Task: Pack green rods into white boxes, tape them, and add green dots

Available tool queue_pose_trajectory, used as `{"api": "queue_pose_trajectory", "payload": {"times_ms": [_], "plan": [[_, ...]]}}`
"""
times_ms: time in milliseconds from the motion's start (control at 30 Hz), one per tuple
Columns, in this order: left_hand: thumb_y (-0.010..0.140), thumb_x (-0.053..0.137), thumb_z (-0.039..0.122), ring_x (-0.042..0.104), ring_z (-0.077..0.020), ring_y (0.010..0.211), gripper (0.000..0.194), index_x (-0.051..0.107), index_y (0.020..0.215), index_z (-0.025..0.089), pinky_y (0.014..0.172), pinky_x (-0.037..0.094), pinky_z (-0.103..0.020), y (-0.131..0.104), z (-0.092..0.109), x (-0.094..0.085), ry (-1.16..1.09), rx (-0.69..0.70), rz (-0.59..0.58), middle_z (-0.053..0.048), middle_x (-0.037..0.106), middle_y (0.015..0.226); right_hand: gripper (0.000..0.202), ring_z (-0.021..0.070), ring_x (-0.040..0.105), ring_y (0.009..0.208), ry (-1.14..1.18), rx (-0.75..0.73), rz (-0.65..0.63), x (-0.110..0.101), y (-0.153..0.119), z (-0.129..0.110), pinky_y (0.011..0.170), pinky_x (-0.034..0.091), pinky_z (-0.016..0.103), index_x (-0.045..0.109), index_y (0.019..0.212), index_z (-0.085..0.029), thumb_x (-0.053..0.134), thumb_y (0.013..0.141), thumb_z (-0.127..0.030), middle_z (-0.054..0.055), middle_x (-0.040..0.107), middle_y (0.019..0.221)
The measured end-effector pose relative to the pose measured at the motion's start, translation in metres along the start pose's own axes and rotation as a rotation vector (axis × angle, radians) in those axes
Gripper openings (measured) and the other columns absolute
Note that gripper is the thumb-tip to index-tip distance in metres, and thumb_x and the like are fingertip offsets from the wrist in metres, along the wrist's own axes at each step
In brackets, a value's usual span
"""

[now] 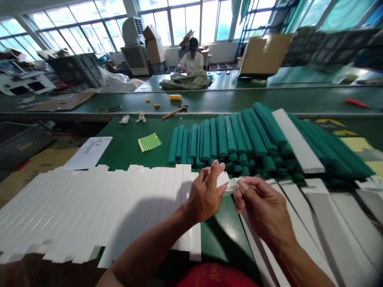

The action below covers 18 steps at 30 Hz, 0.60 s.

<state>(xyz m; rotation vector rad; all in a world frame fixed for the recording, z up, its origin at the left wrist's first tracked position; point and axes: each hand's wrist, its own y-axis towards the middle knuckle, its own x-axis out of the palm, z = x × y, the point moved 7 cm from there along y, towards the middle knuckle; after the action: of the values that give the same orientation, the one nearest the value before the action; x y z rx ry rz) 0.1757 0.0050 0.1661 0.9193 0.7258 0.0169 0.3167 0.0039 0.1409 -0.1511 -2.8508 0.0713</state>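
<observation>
Fingers of my left hand are closed around the end of a narrow white box, most of which the hand hides. Close by on the right, my right hand pinches a small whitish, shiny piece at the box's end; its kind is too blurred to tell. Beneath my left forearm lies a wide row of long white boxes, side by side. Beyond both hands, ribbed green rolls are stacked in a pile, with one white box resting across them.
More white boxes lie at the right. A sheet of green stickers, a printed paper and a hammer are on the far side. Across the benches sits a co-worker behind a heap of olive cloth.
</observation>
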Motion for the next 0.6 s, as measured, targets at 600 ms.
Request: {"api": "queue_pose_trajectory", "payload": {"times_ms": [600], "plan": [[0.088, 0.054, 0.015, 0.050, -0.0295, 0.126, 0.076, 0.011, 0.150, 0.018, 0.092, 0.054, -0.046, -0.004, 0.003, -0.007, -0.006, -0.041, 0.122, -0.027, 0.019, 0.153, 0.052, 0.0116, 0.049, 0.033, -0.131, 0.318, -0.047, 0.030, 0.013, -0.002, 0.030, 0.041, 0.022, 0.041, 0.099, -0.018, 0.076, 0.065, -0.036, -0.003, 0.063, 0.055]]}}
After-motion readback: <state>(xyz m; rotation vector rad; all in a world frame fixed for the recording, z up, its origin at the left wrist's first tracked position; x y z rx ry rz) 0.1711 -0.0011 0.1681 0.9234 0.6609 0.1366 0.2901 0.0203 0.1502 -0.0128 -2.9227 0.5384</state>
